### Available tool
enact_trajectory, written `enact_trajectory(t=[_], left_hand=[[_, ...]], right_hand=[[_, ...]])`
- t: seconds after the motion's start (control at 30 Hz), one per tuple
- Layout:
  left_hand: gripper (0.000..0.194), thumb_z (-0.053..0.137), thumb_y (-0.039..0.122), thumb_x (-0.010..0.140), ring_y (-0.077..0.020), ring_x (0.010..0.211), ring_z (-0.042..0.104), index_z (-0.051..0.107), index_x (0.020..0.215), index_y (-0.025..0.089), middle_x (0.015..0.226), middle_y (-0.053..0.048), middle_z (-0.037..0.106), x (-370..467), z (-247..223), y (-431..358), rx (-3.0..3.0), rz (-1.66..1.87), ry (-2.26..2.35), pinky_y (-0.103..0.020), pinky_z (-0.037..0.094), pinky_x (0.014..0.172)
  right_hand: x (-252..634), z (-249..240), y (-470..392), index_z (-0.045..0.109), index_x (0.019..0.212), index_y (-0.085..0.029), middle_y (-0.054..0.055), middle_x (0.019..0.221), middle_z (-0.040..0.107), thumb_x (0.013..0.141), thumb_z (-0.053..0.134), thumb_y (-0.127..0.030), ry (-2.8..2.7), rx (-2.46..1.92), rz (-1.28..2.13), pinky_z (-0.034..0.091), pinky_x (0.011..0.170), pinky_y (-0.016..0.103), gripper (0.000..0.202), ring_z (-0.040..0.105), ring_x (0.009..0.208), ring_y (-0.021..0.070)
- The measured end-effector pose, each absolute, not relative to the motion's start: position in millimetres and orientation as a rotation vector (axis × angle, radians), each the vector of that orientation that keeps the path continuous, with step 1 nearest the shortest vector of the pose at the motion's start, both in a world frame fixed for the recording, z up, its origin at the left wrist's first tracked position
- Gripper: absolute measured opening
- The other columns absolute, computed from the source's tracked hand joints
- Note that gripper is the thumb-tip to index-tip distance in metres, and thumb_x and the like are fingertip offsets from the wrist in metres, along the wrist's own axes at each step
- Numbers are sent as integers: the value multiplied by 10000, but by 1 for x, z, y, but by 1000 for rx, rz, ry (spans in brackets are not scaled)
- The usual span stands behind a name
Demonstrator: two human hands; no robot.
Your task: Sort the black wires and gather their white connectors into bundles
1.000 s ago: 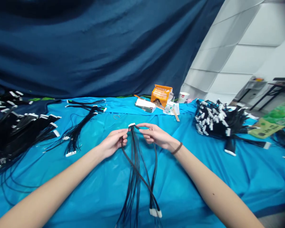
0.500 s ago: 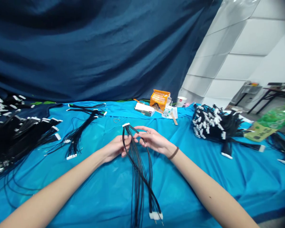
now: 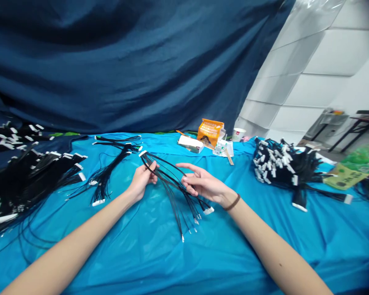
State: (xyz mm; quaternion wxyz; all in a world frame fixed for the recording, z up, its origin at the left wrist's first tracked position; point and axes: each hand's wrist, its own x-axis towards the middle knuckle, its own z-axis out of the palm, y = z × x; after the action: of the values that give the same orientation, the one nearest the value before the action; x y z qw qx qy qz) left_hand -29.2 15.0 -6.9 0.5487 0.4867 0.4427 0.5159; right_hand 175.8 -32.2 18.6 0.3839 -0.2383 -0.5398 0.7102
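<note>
A bundle of thin black wires (image 3: 164,174) has a white connector (image 3: 143,153) at its upper left end. My left hand (image 3: 145,178) pinches the wires just below that connector. At the lower right, some wires run into a second white connector (image 3: 208,210), while others end in small loose metal tips. My right hand (image 3: 204,183) is beside the wires, its index finger stretched out and its thumb and other fingers curled at a black strand; whether it grips the strand is hard to make out.
Piles of black wires with white connectors lie at the left (image 3: 33,176) and right (image 3: 273,162). A smaller bunch (image 3: 110,172) rests left of centre. Behind are an orange package (image 3: 210,133), a white-topped box (image 3: 190,143) and a paper cup (image 3: 239,134).
My left hand has moved left with the upper connector. The bundle's lower end has swung up and right, its wires now fanned out, and my right hand is farther from my left.
</note>
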Motion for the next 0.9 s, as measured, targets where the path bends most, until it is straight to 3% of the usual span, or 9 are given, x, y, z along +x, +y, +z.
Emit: enact_trajectory(t=[0.1,0.23,0.3,0.43,0.53,0.7,0.9], left_hand=[[405,652,464,638,-68,540,504,574,870,141,702,-6,568,-26,-3,11,1085,1235,945,-157,356,414],[316,650,406,670,12,393,322,565,828,146,828,-17,606,-23,3,7,972,1159,788,-127,216,328],[279,648,371,684,27,365,262,565,798,130,804,-17,604,-22,4,7,969,1147,763,-124,189,319],[263,644,347,688,25,364,290,553,733,105,730,-13,581,-23,1,8,1041,1156,826,-129,207,323],[283,647,337,678,15,363,310,534,827,124,746,-12,586,-24,-3,10,1078,1180,878,-137,223,327],[315,566,359,725,-23,334,355,470,939,148,676,12,557,-25,-12,15,1241,1192,1063,-158,233,305],[287,478,359,762,-59,359,406,479,954,146,587,29,523,-27,-23,21,1425,1225,1295,-171,287,335]], right_hand=[[177,17,-30,475,1142,-194,-30,696,533,737,658,-260,-1376,-606,1807,409,464,166,449,480,490,45],[177,12,-28,482,1112,-182,-12,713,559,762,633,-261,-1384,-605,1833,408,457,155,389,492,491,43],[176,12,-28,476,1121,-186,0,733,576,769,626,-268,-1400,-596,1841,410,456,152,391,501,492,44],[177,16,-30,464,1147,-198,8,751,598,757,640,-265,-1403,-572,1816,426,470,152,433,526,513,52],[182,20,-30,502,1099,-191,11,750,619,736,658,-240,-1360,-576,1771,454,512,152,398,561,550,61],[195,29,-28,581,957,-174,53,877,658,772,598,-344,-1143,-529,1687,505,710,215,252,637,776,130],[207,40,-22,568,950,-141,150,1125,587,774,475,-580,-923,-319,1612,398,961,384,483,503,1122,251]])
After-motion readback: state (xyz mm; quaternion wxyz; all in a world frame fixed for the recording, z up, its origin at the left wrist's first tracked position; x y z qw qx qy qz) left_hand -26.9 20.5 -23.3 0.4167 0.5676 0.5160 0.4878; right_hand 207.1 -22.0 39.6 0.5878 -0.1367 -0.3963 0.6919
